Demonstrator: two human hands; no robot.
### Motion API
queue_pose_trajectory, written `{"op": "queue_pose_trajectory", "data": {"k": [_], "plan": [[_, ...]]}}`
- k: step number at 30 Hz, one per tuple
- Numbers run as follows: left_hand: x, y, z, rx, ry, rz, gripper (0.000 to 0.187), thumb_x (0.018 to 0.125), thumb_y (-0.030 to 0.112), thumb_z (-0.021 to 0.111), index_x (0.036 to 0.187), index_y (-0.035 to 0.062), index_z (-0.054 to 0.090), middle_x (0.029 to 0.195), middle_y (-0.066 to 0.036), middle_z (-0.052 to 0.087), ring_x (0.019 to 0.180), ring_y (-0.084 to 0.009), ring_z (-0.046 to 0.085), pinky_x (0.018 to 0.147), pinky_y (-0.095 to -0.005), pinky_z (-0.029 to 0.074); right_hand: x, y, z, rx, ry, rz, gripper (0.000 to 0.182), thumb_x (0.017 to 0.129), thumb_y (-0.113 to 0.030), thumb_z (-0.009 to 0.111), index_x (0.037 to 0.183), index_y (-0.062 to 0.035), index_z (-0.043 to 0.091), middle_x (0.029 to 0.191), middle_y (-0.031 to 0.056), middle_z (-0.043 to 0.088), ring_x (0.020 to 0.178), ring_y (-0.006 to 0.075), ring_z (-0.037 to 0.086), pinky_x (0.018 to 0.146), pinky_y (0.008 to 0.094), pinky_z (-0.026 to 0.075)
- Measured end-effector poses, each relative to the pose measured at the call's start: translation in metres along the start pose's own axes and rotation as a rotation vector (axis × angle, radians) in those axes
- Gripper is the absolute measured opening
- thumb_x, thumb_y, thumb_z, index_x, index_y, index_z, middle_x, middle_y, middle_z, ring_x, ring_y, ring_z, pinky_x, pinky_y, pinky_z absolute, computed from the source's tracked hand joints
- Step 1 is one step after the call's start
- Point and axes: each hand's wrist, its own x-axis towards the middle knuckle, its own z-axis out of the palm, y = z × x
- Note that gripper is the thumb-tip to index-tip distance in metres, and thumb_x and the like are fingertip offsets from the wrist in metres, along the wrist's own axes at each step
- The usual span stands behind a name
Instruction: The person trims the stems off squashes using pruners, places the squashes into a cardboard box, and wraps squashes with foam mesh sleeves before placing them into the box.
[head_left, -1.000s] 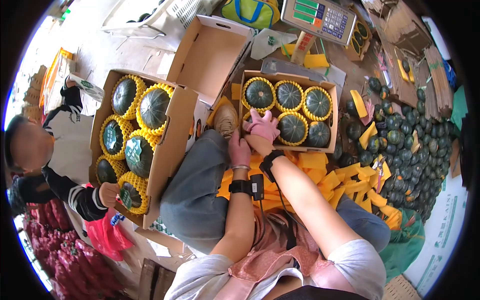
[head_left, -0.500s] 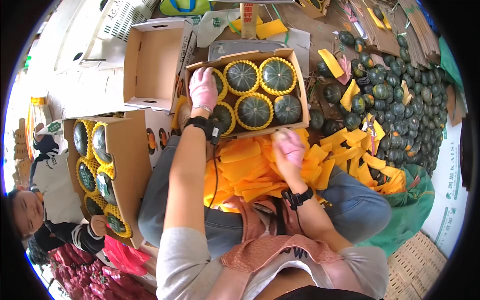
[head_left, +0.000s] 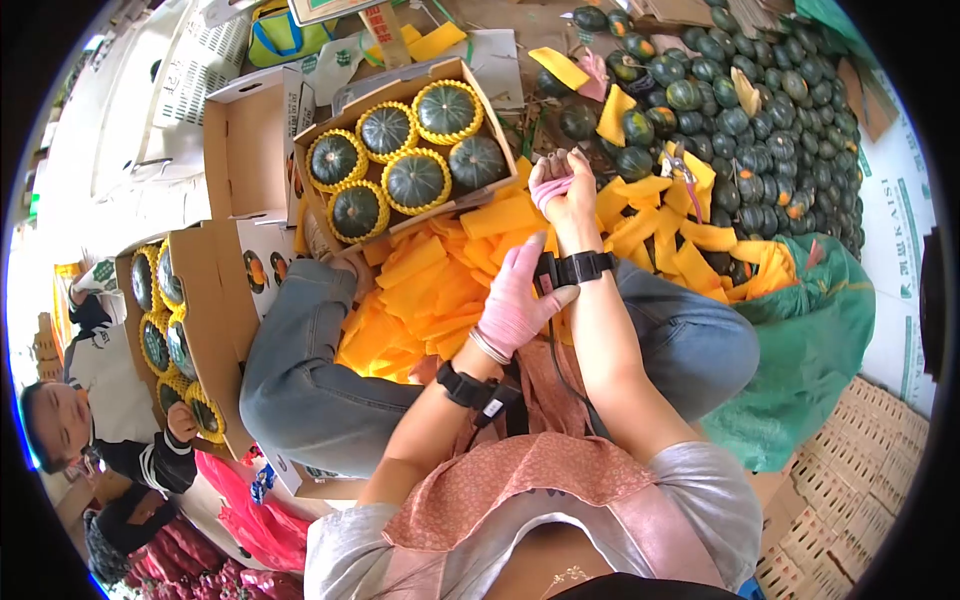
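Observation:
My left hand (head_left: 515,300), in a pink glove, is at my right wrist. Its thumb and fingers lie on either side of the black wrist device (head_left: 548,271) strapped there. Above it my right hand (head_left: 565,190) is raised with its gloved fingers curled in, and nothing shows in them. Beyond my hands, a cardboard box (head_left: 478,203) holds several dark green pumpkins (head_left: 415,180). Most wear yellow foam nets (head_left: 448,182); the one at the near right corner (head_left: 477,162) is bare. Loose yellow foam nets (head_left: 420,290) are heaped in front of my lap.
Many pumpkins (head_left: 760,150) cover the floor at right. A green sack (head_left: 800,370) lies by my right knee. Another packed box (head_left: 205,300) and an open carton (head_left: 245,150) stand at left. A child (head_left: 130,400) is beside the packed box, one hand touching it.
My left hand has left the pumpkin box and come to my right wrist. My right hand has risen and turned. The view has shifted, so the box appears farther left and tilted.

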Motion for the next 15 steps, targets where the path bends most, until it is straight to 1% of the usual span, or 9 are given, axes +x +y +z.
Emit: {"op": "queue_pose_trajectory", "data": {"k": [2, 4, 5, 7, 9, 12, 13, 14, 15], "plan": [[-0.018, 0.002, 0.016, -0.399, -0.118, -0.325, 0.082, 0.073, 0.024, 0.079, 0.136, -0.0013, 0.033, 0.107, -0.008, 0.054, 0.093, -0.0153, 0.057, 0.081, -0.0305, 0.049, -0.008, -0.012, -0.006, 0.007, -0.071, -0.043, 0.01, 0.087, -0.011, 0.055, 0.076, -0.0105, 0.053, 0.062, 0.003, 0.053, 0.058, 0.0191, 0.051, 0.058, 0.0347, 0.05], [-0.019, 0.0, 0.019, -0.861, -0.206, -0.411, 0.078, 0.078, 0.023, 0.075, 0.137, -0.0006, 0.03, 0.108, -0.005, 0.051, 0.094, -0.01, 0.054, 0.078, -0.0271, 0.049, -0.023, -0.015, -0.001, -0.086, -0.053, -0.169, 0.008, 0.085, -0.009, 0.057, 0.078, -0.0097, 0.052, 0.061, 0.0028, 0.052, 0.056, 0.0205, 0.052, 0.056, 0.0349, 0.049], [-0.019, 0.001, 0.021, -0.893, -0.238, -0.526, 0.064, 0.082, 0.023, 0.072, 0.131, -0.0014, 0.039, 0.1, -0.003, 0.054, 0.085, -0.0086, 0.054, 0.073, -0.0245, 0.049, -0.034, -0.015, -0.002, -0.115, -0.165, -0.212, 0.005, 0.084, -0.008, 0.06, 0.086, -0.0088, 0.056, 0.062, 0.0027, 0.054, 0.055, 0.0195, 0.053, 0.053, 0.0314, 0.049], [-0.017, 0.008, 0.021, -0.785, -0.253, -0.523, 0.039, 0.083, 0.027, 0.07, 0.105, -0.0006, 0.055, 0.082, 0.0, 0.055, 0.069, -0.0071, 0.051, 0.062, -0.0223, 0.047, -0.057, -0.01, 0.005, -0.268, -0.169, -0.412, 0.01, 0.084, -0.007, 0.062, 0.092, -0.0085, 0.057, 0.064, 0.0027, 0.055, 0.055, 0.0176, 0.055, 0.051, 0.0289, 0.048], [-0.017, 0.017, 0.02, -0.702, -0.261, -0.507, 0.033, 0.082, 0.029, 0.071, 0.094, 0.0011, 0.058, 0.075, 0.001, 0.055, 0.063, -0.0065, 0.05, 0.058, -0.0217, 0.044, -0.064, -0.012, 0.006, -0.426, -0.194, -0.562, 0.021, 0.084, -0.005, 0.063, 0.104, -0.0055, 0.06, 0.074, 0.0064, 0.062, 0.055, 0.0178, 0.059, 0.052, 0.0283, 0.049], [-0.022, 0.027, 0.022, -0.628, -0.231, -0.483, 0.033, 0.08, 0.03, 0.072, 0.089, 0.0021, 0.057, 0.07, 0.002, 0.053, 0.061, -0.006, 0.049, 0.055, -0.0216, 0.043, -0.068, -0.009, -0.004, -0.679, -0.391, -0.802, 0.014, 0.085, -0.004, 0.062, 0.099, -0.0041, 0.062, 0.074, 0.0049, 0.061, 0.057, 0.015, 0.059, 0.052, 0.0243, 0.047], [-0.024, 0.029, 0.024, -0.625, -0.216, -0.48, 0.034, 0.08, 0.03, 0.072, 0.089, 0.002, 0.057, 0.069, 0.002, 0.053, 0.06, -0.006, 0.049, 0.055, -0.0216, 0.042, -0.065, -0.01, -0.002, -1.042, -0.458, -1.189, 0.023, 0.079, 0.003, 0.063, 0.102, -0.0021, 0.064, 0.077, 0.0076, 0.064, 0.066, 0.0116, 0.06, 0.06, 0.0228, 0.046], [-0.026, 0.03, 0.026, -0.623, -0.2, -0.476, 0.034, 0.08, 0.031, 0.073, 0.089, 0.0019, 0.057, 0.069, 0.002, 0.053, 0.06, -0.006, 0.048, 0.055, -0.0216, 0.042, -0.065, -0.01, -0.004, -1.141, -0.553, -1.512, 0.008, 0.078, -0.002, 0.064, 0.084, -0.0058, 0.066, 0.075, 0.0066, 0.063, 0.068, 0.0147, 0.061, 0.06, 0.0252, 0.047], [-0.027, 0.029, 0.028, -0.647, -0.19, -0.467, 0.035, 0.079, 0.031, 0.073, 0.089, 0.002, 0.057, 0.069, 0.002, 0.053, 0.06, -0.006, 0.048, 0.053, -0.0211, 0.041, -0.077, -0.01, -0.005, -1.463, -0.607, -1.6, 0.002, 0.076, -0.007, 0.065, 0.076, -0.0084, 0.064, 0.072, 0.0063, 0.062, 0.066, 0.0177, 0.06, 0.058, 0.0276, 0.046]]}}
